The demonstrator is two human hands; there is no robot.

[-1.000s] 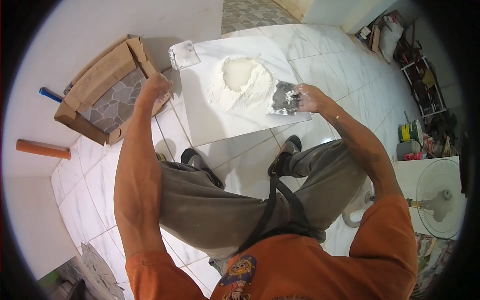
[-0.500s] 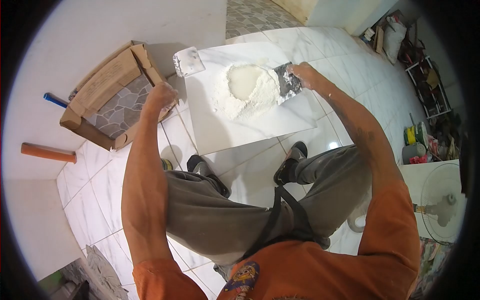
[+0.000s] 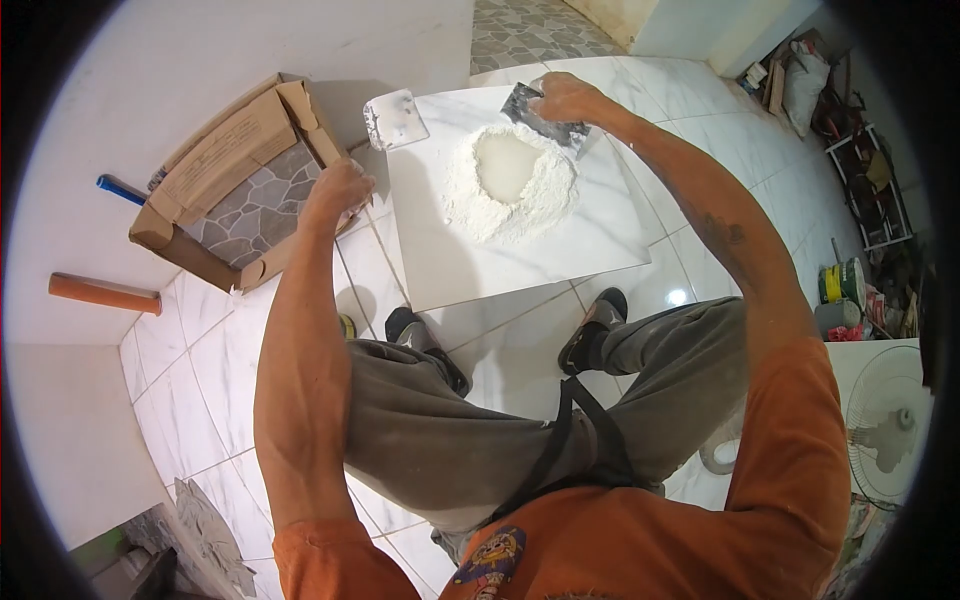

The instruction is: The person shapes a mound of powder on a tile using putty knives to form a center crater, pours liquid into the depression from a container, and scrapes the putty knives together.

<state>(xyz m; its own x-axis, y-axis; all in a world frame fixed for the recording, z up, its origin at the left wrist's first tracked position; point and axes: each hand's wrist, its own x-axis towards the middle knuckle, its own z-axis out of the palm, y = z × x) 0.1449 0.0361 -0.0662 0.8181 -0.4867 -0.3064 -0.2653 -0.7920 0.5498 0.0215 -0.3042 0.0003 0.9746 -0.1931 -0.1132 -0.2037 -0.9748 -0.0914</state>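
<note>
A ring of white powder [image 3: 545, 195] with pale liquid [image 3: 505, 167] in its middle lies on a white marbled board [image 3: 430, 270]. My right hand [image 3: 563, 98] grips a dark flat scraper [image 3: 540, 122] at the far side of the ring, its blade smeared with white. Near the cardboard box's right edge, my left hand [image 3: 345, 188] is closed; whatever it may hold is hidden. A second, white-coated scraper [image 3: 396, 118] rests on the board's far left corner.
An open cardboard box [image 3: 225, 145] with a stone-patterned panel stands at the left by the wall. Nearby are an orange tube [image 3: 105, 292] and a blue handle [image 3: 121, 188]. Cans [image 3: 842, 285] and a fan [image 3: 885, 420] stand at the right. My feet are below the board.
My right hand has swept the scraper from the right side of the powder ring round to its far side. My left hand stays closed beside the box, and the view has shifted slightly.
</note>
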